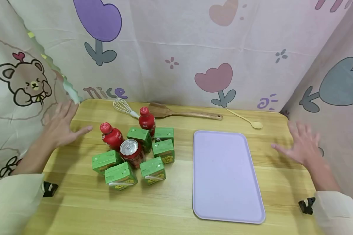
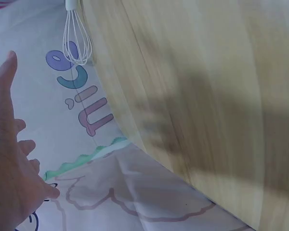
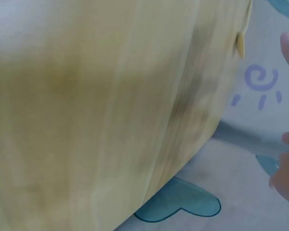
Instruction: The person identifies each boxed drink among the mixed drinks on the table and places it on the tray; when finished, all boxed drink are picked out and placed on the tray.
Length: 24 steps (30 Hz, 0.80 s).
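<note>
My left hand [image 1: 62,125] hovers over the table's left edge with its fingers spread, holding nothing. At the right edge my right hand [image 1: 301,143] is held the same way, thumb toward the middle. Nearest the left hand is a red bottle [image 1: 113,137]; a second red bottle [image 1: 147,120] stands farther back. A red soda can [image 1: 131,152] stands among several green drink cartons [image 1: 121,176]. A lilac tray [image 1: 227,176] lies flat between the carton group and the right hand. In the left wrist view, the left hand [image 2: 14,154] shows its thumb pointing up.
Along the back edge lie a white whisk [image 1: 125,107], a wooden spatula [image 1: 176,112] and a small yellow spoon [image 1: 250,121]. A printed curtain [image 1: 164,42] encloses the wooden table [image 1: 170,212] at the back and sides.
</note>
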Available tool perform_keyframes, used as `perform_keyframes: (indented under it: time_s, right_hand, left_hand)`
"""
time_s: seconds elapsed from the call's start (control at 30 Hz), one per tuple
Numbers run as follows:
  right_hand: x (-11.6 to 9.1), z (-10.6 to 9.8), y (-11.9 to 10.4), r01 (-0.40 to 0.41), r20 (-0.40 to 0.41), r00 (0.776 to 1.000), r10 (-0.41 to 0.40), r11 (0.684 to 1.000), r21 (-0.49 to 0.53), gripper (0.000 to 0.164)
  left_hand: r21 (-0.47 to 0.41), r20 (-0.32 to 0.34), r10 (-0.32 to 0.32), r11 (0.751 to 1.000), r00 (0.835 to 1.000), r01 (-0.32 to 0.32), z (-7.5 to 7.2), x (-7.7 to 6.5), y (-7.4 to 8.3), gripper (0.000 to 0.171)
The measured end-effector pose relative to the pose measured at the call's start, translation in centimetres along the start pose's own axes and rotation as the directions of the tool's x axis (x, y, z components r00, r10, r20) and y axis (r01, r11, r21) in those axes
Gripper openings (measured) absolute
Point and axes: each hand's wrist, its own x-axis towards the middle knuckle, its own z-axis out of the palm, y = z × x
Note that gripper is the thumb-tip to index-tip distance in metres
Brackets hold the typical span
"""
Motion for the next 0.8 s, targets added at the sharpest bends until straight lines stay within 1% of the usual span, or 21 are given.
perform_keyframes:
  time_s: [0.07, 0.13, 0.2, 0.27, 0.37, 0.43, 0.5, 0.53, 0.6, 0.7, 0.8]
  right_hand:
    - [-0.5, 0.1, -0.5, 0.007, 0.006, 1.000, -0.007, 0.999, 0.036, 0.101]
    - [-1.2, 0.1, -1.2, 0.005, 0.029, 1.000, -0.008, 0.996, 0.090, 0.100]
    - [-1.9, 0.2, -2.0, -0.001, 0.057, 0.998, -0.008, 0.988, 0.153, 0.098]
    - [-2.6, 0.3, -3.0, -0.009, 0.094, 0.995, -0.013, 0.974, 0.228, 0.096]
    - [-3.8, 0.5, -4.5, -0.010, 0.137, 0.990, -0.031, 0.958, 0.286, 0.091]
    - [-4.6, 0.7, -5.5, -0.016, 0.167, 0.985, -0.040, 0.945, 0.325, 0.087]
    - [-5.4, 0.8, -6.5, -0.015, 0.187, 0.981, -0.056, 0.933, 0.359, 0.082]
    - [-5.8, 0.9, -6.9, -0.013, 0.194, 0.979, -0.065, 0.926, 0.378, 0.080]
    - [-6.4, 1.1, -7.7, -0.006, 0.200, 0.976, -0.088, 0.905, 0.426, 0.074]
    - [-7.2, 1.5, -8.8, 0.013, 0.200, 0.972, -0.125, 0.876, 0.482, 0.066]
    - [-7.8, 1.6, -9.7, 0.019, 0.211, 0.964, -0.160, 0.837, 0.547, 0.058]
  left_hand:
    - [-0.006, -0.005, 0.014, 1.000, 1.000, -0.014, 0.0, -0.6, 0.3, 0.091]
    - [-0.022, -0.004, 0.023, 0.999, 1.000, -0.023, -0.1, -1.3, 0.8, 0.091]
    - [-0.046, -0.003, 0.037, 0.998, 0.999, -0.037, -0.1, -1.9, 1.4, 0.092]
    - [-0.073, 0.000, 0.053, 0.996, 0.999, -0.053, -0.3, -2.6, 1.9, 0.092]
    - [-0.157, 0.031, 0.066, 0.986, 0.997, -0.061, -0.4, -3.8, 2.6, 0.092]
    - [-0.241, 0.083, 0.054, 0.970, 0.995, -0.032, -0.5, -4.6, 3.1, 0.089]
    - [-0.319, 0.140, 0.029, 0.947, 0.990, 0.017, -0.6, -5.4, 3.5, 0.086]
    - [-0.348, 0.171, 0.015, 0.936, 0.985, 0.046, -0.7, -5.7, 3.7, 0.084]
    - [-0.390, 0.199, 0.011, 0.918, 0.980, 0.069, -0.7, -6.2, 4.1, 0.079]
    - [-0.438, 0.194, 0.044, 0.898, 0.980, 0.046, -0.6, -6.8, 4.7, 0.070]
    - [-0.512, 0.151, 0.109, 0.859, 0.983, -0.016, -0.4, -7.2, 5.3, 0.062]
